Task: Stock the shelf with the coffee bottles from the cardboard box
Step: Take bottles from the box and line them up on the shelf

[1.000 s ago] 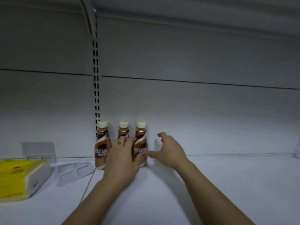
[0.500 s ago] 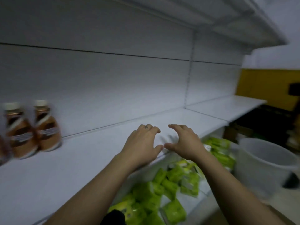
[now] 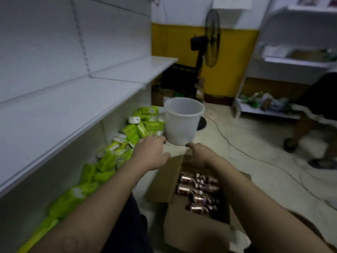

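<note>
On my far left the white shelf (image 3: 63,106) runs away from me, its top board bare in the stretch I can see. Under it, on the lowest board, lie heaps of bright green packets (image 3: 107,157). My left hand (image 3: 151,154) hangs in the air just right of them, fingers loosely bent and holding nothing. Beyond it a white bucket (image 3: 182,123) stands upright on the floor. Nearer to me and lower sits the cardboard box (image 3: 191,230), its flaps open, and inside it the coffee bottles (image 3: 198,194) lie on their sides, copper-coloured and crowded together. My right hand (image 3: 200,156) is over the far end of the box, fingers relaxed and curved downward, nothing in it; whether it touches the flap I cannot tell. Farther back stands a black fan (image 3: 211,35) against a yellow wall, and at the far right a second white rack (image 3: 295,61).
</note>
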`<state>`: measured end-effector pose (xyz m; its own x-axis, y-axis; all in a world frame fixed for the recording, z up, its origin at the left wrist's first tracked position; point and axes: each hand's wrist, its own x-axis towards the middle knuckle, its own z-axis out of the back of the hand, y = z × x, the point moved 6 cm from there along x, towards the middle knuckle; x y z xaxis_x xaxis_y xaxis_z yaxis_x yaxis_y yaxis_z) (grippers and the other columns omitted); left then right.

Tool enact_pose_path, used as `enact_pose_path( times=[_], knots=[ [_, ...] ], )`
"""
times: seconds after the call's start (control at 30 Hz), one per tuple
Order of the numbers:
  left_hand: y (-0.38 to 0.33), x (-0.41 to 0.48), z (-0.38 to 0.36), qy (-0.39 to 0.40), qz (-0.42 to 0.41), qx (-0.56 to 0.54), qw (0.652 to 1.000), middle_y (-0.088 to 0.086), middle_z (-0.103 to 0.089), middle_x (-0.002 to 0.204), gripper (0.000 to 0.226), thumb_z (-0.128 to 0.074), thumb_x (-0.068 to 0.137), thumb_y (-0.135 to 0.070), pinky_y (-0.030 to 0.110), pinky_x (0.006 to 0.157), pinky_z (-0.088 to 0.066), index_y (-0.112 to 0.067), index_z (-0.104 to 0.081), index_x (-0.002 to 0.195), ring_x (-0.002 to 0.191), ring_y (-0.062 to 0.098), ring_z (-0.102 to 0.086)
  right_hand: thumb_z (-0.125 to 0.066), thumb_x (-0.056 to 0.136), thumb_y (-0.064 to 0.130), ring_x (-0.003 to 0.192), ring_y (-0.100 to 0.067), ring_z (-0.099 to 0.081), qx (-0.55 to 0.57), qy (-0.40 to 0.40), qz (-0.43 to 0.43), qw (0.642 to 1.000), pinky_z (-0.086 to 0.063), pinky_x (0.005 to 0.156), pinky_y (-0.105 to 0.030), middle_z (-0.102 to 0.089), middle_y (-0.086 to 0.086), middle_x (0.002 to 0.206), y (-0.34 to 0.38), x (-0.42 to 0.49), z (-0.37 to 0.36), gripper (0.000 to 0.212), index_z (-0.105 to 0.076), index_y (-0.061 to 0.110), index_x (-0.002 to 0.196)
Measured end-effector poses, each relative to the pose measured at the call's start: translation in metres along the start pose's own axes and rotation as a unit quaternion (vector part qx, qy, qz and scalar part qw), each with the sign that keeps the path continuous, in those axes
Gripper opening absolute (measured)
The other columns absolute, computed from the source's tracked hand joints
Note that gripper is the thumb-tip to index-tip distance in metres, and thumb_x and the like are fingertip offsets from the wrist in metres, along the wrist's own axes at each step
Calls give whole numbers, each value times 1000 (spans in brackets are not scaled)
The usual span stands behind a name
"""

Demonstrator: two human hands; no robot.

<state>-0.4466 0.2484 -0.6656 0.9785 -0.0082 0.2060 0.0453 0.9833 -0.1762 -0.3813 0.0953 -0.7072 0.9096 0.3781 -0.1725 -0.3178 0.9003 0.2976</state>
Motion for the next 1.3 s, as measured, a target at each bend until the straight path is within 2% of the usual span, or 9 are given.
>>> enact_pose_path(
  times=[0.13,0.37,0.5,0.67,0.9,1.0,1.13,1.23,1.3],
  knots=[
    [-24,24,-53,82,-24,-17,996,6,-54,126,54,-58,82,-53,37,88,-42,-21,-53,125,117,26,-50,-73,75,44,103,-23,-56,-8,36,-51,998,-45,82,-35,-62,-6,121,-57,3,-11,54,-55,23,121],
    [-53,59,-161,235,-14,-39,971,6,-60,120,51,-62,77,-52,33,80,-46,-21,-58,117,108,26,-56,-72,77,42,118,-25,-54,54,115,-149,981,-41,85,-32,-56,-6,134,-152,22,-83,66,-47,23,135],
    [-60,59,-240,325,23,-59,944,2,-62,114,45,-67,78,-46,31,75,-45,-24,-58,116,94,19,-57,-69,82,40,121,-12,-43,147,206,-143,957,-32,102,-33,-44,14,134,-184,28,-141,56,-46,36,133],
    [-56,64,-329,400,69,-65,911,-4,-59,104,50,-68,77,-44,27,63,-45,-24,-56,120,85,11,-56,-74,80,37,127,-26,-48,200,274,-242,909,-34,112,-41,-50,-9,141,-234,45,-204,63,-52,18,135],
    [-50,88,-435,439,38,-46,897,5,-52,128,61,-66,79,-44,30,79,-43,-20,-45,131,109,20,-52,-64,85,39,106,-17,-50,299,255,-275,877,-39,98,-32,-56,2,121,-259,71,-283,35,-63,22,115],
    [-51,99,-476,452,6,-30,892,9,-36,144,74,-65,81,-40,38,94,-40,-17,-31,143,127,28,-40,-59,88,42,95,-20,-54,338,276,-313,843,-45,79,-33,-58,-4,112,-265,81,-316,20,-60,24,96],
    [-45,115,-515,441,-3,-37,897,12,-18,153,84,-69,77,-24,45,105,-35,-16,-22,146,136,33,-24,-55,93,36,124,-27,-48,341,245,-333,844,-39,106,-43,-51,-8,137,-275,100,-347,45,-50,18,134],
    [-38,128,-541,415,-52,13,908,15,-9,156,92,-70,76,-22,51,111,-24,-15,-14,148,142,34,-7,-59,89,45,83,-26,-56,400,273,-474,735,-51,73,-39,-52,-5,97,-289,96,-372,41,-46,21,119],
    [-32,130,-560,426,-72,34,901,13,1,158,96,-69,78,-25,52,113,-15,-17,-7,150,144,34,5,-60,86,52,78,-28,-54,456,281,-533,655,-50,69,-42,-52,-8,96,-292,96,-389,52,-43,22,126]
  ],
)
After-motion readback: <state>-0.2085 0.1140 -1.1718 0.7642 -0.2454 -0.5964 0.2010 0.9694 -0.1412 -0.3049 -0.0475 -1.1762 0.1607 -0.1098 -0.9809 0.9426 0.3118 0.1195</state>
